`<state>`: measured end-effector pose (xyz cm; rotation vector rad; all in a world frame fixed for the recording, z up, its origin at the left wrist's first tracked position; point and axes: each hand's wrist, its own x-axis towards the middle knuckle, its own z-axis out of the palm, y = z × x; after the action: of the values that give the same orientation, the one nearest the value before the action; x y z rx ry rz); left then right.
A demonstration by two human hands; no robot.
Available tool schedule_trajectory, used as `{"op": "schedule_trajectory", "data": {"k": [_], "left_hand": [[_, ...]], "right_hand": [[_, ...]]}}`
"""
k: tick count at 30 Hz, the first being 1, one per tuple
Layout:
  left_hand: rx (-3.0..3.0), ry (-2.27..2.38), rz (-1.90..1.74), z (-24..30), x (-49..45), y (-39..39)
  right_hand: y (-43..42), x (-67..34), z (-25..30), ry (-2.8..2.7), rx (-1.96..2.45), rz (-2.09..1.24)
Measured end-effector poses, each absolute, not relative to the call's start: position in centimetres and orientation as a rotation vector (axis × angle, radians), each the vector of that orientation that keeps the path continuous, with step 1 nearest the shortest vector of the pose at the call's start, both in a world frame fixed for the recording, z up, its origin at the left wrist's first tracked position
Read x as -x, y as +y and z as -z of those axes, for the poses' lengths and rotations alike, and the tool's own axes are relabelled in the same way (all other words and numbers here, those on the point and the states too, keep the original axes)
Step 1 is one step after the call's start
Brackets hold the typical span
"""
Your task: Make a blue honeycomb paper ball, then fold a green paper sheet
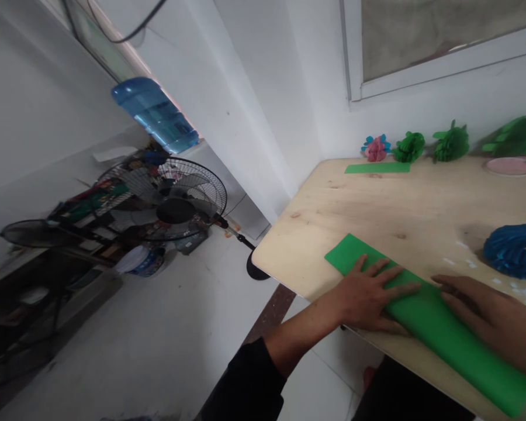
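A long strip of green paper [456, 333], which looks folded, lies slantwise along the near edge of the wooden table [359, 199]. My left hand [370, 292] rests flat on it with the fingers spread. Along the strip's far edge lies my right hand [486, 316], its fingers stretched out and slightly curled, touching the paper; nothing shows in its grasp. Beyond the right hand sits a blue pleated paper ball [515, 251]. Small white paper scraps [469, 263] are scattered beside it.
Along the wall stand a pink and blue paper flower [376, 148] and several green paper shapes [451, 142]. A narrow green strip [377, 168] and a pink round dish [511, 165] lie before them. Left of the table are a standing fan [175, 210] and a blue water bottle [155, 114].
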<state>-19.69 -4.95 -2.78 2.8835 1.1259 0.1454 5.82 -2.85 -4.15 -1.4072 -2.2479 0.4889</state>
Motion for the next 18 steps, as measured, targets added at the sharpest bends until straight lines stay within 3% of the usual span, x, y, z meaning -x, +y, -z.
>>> {"op": "schedule_trajectory", "data": {"k": [18], "left_hand": [[-2.827, 1.133, -0.124, 2.64, 19.8, -5.01]], "right_hand": [[-2.61, -5.86, 4.37, -2.232, 1.342, -0.453]]}}
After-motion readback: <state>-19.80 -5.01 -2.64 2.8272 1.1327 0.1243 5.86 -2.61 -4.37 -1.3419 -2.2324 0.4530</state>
